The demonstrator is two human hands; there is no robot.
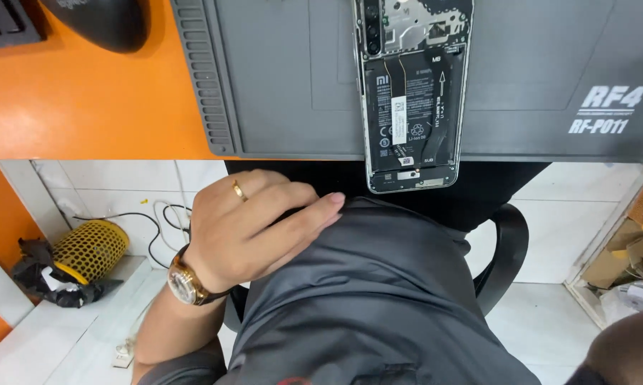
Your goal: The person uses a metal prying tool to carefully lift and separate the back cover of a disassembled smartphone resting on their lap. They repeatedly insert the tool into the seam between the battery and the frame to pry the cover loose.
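While the left hand (253,228) rested loosely open on the grey-trousered lap (378,299), beyond its fingertips (333,201) lay the opened black smartphone (412,93), untouched; right hand unseen

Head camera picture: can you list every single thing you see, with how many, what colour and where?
Phone: one, opened, black inside, on the mat, hanging over the desk edge.
Mat: one, grey, on the desk.
Desk: one, orange, top left.
Mouse: one, black, top left.
Basket: one, yellow, on the floor at left.
Cable: one, black, on the floor.
Chair: one, black, under the person.
Boxes: several, brown, right edge.
Left hand: one, with gold ring and watch, resting on grey trousers.
Right hand: only a forearm at the bottom right corner.
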